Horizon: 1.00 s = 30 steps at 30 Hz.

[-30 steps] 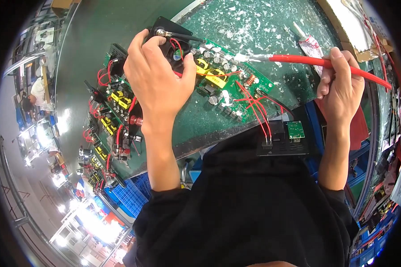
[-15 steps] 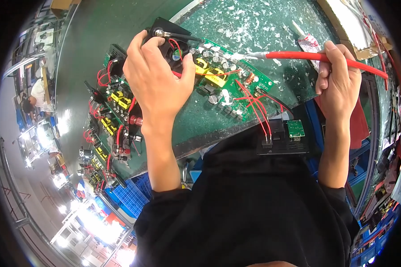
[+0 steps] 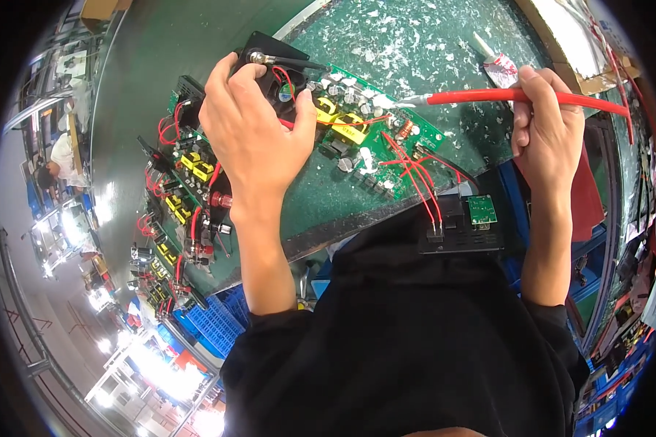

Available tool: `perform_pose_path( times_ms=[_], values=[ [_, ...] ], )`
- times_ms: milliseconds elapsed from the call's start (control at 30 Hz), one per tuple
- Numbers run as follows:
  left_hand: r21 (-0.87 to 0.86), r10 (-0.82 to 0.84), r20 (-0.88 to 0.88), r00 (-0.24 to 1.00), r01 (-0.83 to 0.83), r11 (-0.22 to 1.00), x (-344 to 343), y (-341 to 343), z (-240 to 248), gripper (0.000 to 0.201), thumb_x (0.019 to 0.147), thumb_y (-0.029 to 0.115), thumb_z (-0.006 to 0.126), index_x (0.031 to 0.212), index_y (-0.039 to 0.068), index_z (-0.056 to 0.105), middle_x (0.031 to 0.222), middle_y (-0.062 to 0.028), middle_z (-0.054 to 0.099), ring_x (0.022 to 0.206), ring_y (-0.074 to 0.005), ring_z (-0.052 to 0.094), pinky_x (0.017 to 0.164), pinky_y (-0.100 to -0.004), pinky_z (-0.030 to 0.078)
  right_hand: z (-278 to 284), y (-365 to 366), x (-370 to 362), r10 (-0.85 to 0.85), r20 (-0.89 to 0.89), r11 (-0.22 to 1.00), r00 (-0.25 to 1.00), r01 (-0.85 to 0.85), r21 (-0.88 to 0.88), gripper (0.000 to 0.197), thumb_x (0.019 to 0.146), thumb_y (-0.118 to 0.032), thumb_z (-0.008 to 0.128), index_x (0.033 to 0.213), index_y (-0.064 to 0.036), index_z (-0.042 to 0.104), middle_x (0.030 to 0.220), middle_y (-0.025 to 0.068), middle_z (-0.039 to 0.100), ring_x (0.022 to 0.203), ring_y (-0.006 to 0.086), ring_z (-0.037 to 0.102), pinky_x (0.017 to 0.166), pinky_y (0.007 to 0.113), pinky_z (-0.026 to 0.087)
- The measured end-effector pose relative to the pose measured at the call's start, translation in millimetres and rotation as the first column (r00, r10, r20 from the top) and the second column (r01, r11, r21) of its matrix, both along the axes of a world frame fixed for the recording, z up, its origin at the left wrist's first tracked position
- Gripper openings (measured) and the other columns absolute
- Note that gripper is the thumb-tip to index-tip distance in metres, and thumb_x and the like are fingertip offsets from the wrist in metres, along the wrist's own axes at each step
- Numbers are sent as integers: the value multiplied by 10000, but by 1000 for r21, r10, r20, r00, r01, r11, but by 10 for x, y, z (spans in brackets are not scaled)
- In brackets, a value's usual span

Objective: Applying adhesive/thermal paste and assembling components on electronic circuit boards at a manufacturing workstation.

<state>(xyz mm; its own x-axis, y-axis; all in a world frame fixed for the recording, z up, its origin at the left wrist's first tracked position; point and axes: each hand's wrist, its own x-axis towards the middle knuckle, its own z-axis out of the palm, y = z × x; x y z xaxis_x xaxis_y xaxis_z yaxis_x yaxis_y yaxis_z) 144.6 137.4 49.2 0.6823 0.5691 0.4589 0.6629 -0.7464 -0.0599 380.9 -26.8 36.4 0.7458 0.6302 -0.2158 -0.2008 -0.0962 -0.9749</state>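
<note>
My left hand [image 3: 259,146] has its fingers curled over a black end panel with a fan [image 3: 288,49], its thumb beside the attached green circuit board [image 3: 424,140]. The board carries yellow transformers [image 3: 353,131], capacitors and white paste. Pinched in my right hand [image 3: 552,149] is a red-handled applicator [image 3: 474,96]. Its white-smeared tip touches or hovers just over the board's far edge, I cannot tell which. Crossing red wires [image 3: 418,178] run from the board to a black panel [image 3: 455,244] bearing a small green board [image 3: 482,210], at the table's near edge.
More wired circuit boards [image 3: 175,207] stand in a row on the left. A crumpled red-and-white tube [image 3: 501,71] lies beyond my right hand, near a cardboard box [image 3: 598,80]. White flakes cover the green table [image 3: 408,36]. A blue basket [image 3: 215,320] sits below its edge.
The applicator and my right hand have shifted slightly left, and its tip has come a little nearer to me along the board's edge. My left hand stays almost in place.
</note>
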Motion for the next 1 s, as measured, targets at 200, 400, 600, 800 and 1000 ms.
perform_pose_path(
  times_ms=[200,400,600,800,1000],
  values=[
    [4,2,-12,1000,-2,1000,-3,-10,-3,531,756,272,781,1158,38,524,1278,-190,498,1168,-356,529,961,-500,415,17,-33,40,-85,-19,996,996,85,33,268,987,-210,580,748,-93,548,567,-34,460,395,29,370,341,193,298],
    [2,4,-11,1000,-4,1000,0,-3,-2,533,759,277,781,1160,37,524,1289,-191,494,1175,-356,525,964,-499,412,8,-44,3,-29,5,999,1000,29,-23,249,991,-212,574,784,-75,573,580,-27,472,406,36,383,349,200,308],
    [-5,7,-7,1000,-7,1000,-9,6,-9,531,759,275,782,1159,38,526,1289,-191,494,1175,-357,525,966,-498,409,23,-140,70,-45,32,994,998,42,98,262,979,-205,608,801,-14,628,586,19,547,446,75,476,404,228,378],
    [13,-2,2,1000,2,1000,3,5,-15,528,760,280,785,1152,37,527,1282,-187,498,1166,-358,526,951,-499,416,-3,-148,-27,141,214,981,967,-165,99,229,1006,-185,584,862,-11,626,602,-3,530,454,59,459,413,211,371],
    [-112,30,86,996,-20,994,-4,6,80,633,745,373,833,1146,0,516,1194,-209,556,1063,-396,579,905,-477,466,49,-333,89,-52,202,988,978,21,155,237,1029,-214,553,1005,7,636,723,26,573,568,71,515,506,215,426]
  ],
)
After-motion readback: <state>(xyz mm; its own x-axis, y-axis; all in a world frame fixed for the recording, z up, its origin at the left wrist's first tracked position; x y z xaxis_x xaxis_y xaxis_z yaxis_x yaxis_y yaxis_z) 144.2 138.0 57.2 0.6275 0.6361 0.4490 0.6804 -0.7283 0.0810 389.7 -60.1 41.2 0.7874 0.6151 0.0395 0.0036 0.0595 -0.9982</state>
